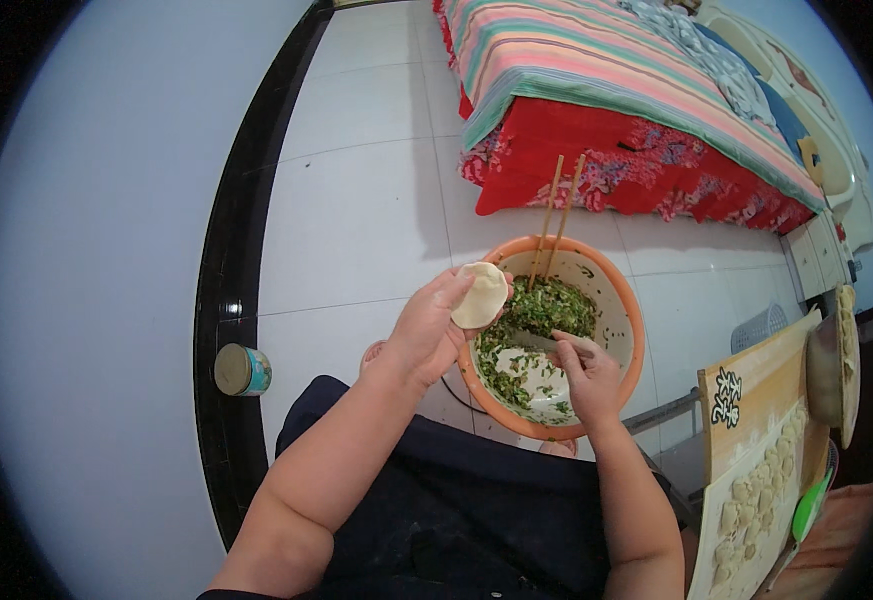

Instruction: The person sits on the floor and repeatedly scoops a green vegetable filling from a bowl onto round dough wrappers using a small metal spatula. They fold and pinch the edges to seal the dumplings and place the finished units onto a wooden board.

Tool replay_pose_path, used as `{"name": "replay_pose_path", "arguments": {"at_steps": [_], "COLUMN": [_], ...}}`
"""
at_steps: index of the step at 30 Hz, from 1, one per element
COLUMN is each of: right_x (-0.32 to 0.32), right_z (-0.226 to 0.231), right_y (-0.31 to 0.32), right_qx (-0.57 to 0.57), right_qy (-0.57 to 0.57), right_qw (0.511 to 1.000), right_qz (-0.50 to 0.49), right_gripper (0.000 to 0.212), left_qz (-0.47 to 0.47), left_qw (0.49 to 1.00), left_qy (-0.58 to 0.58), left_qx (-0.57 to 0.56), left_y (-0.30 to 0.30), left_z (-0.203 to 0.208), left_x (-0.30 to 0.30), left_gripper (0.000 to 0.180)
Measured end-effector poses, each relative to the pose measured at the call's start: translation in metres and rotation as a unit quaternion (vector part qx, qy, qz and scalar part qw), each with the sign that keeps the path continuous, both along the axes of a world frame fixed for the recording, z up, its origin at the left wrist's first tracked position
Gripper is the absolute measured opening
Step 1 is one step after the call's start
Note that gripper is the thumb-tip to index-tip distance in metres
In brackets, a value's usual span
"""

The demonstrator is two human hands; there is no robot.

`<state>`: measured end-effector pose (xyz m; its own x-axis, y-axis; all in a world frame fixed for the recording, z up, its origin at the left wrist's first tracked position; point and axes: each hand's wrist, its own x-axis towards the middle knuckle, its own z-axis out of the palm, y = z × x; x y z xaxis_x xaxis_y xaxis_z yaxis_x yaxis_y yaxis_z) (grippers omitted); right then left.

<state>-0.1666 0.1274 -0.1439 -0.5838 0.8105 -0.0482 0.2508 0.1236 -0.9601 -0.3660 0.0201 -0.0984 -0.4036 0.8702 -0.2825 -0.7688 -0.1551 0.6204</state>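
Observation:
A round, pale dumpling wrapper [480, 297] lies across the fingers of my left hand [430, 322], the thumb pressing its edge. Just to the right, my right hand [590, 379] grips a flat, narrow spatula-like tool [537, 343], whose far end dips into chopped green filling [559, 309]. The filling sits in an orange-rimmed basin [631, 300] with a pale inside, heaped toward the far side and thinner near me. Two wooden chopsticks [560, 215] stand in the heap, leaning on the far rim. My left hand is over the basin's left rim.
At the right, a wooden board [713, 425] and a white board [724, 570] bear several dumplings [756, 500]. A green plastic item [809, 508] is beside them. Beyond the basin stands a bed [596, 150] with a striped cover. A tin can [243, 370] rests near the left wall.

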Motion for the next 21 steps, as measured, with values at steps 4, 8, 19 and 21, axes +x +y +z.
{"name": "replay_pose_path", "arguments": {"at_steps": [4, 8, 19, 21], "right_x": [-0.006, -0.001, -0.013, -0.017], "right_z": [0.006, -0.016, -0.001, -0.01], "right_y": [0.006, 0.006, -0.011, -0.011], "right_qx": [0.095, -0.04, 0.393, 0.399], "right_qy": [-0.114, -0.066, -0.11, -0.103], "right_qw": [0.986, 0.997, 0.907, 0.902], "right_qz": [0.07, 0.023, 0.103, 0.129], "right_gripper": [0.021, 0.017, 0.019, 0.021], "left_qz": [0.002, 0.002, 0.0, -0.004], "left_qw": [1.0, 1.0, 1.0, 1.0], "left_qy": [0.001, 0.0, -0.007, -0.006], "left_qx": [0.005, 0.012, 0.005, 0.0], "left_y": [-0.003, -0.003, -0.002, -0.002], "left_z": [0.0, 0.001, 0.0, 0.003], "left_x": [-0.002, -0.003, -0.001, -0.002], "left_gripper": [0.032, 0.032, 0.032, 0.032]}}
